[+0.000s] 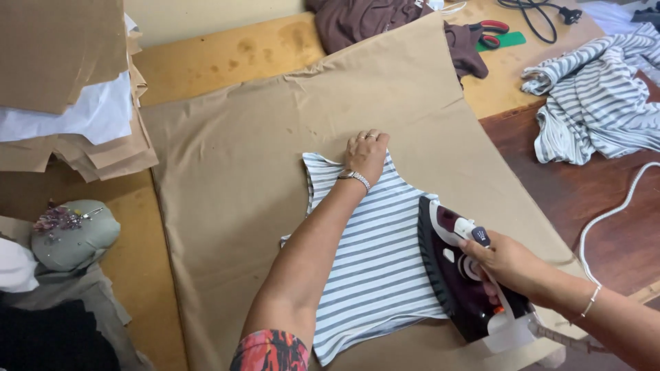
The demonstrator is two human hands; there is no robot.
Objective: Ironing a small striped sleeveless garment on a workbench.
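Pressing step looks underway: the striped fabric piece (378,268) lies flat on brown paper (261,165) at mid-table, w/ the dark maroon iron (457,275) resting on its right edge. Right hand (505,264) is closed around the iron's handle; left hand (366,154) is open, fingers and palm flat, pinning the piece's top edge. Next move prob. calls for sliding the iron leftward across the stripes while the fabric is kept taut and fingers stay out of the iron's path.
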